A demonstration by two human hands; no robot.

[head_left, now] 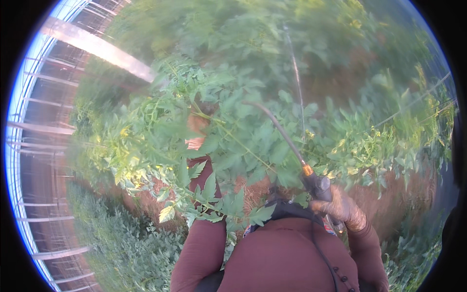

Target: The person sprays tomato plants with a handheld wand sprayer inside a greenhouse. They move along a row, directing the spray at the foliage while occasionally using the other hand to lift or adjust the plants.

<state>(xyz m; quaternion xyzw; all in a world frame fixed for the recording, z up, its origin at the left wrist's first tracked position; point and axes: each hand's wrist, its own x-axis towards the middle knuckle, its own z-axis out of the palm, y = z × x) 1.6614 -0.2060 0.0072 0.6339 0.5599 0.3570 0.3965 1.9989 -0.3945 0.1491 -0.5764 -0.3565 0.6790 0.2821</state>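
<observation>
My right hand (340, 209), in a worn brownish glove, is closed round the dark handle of a hand-held wand tool (320, 187). Past an orange-brown collar, its long thin rod (282, 130) curves up and left into the leaves. My left hand (197, 125) reaches up among the foliage, partly covered by leaves. It appears closed on a green tomato stem (238, 142) that slants down to the right from it; its fingertips are hidden. Leafy tomato shoots (209, 192) hang in front of my left forearm.
Tomato plants with yellow flowers (138, 175) crowd round me. A pale string (296, 73) runs down among them. At the left stand a light beam (97, 46) and a ribbed greenhouse wall (44, 146). A black cord (318, 248) crosses my maroon top. Reddish soil (389, 199) shows between rows.
</observation>
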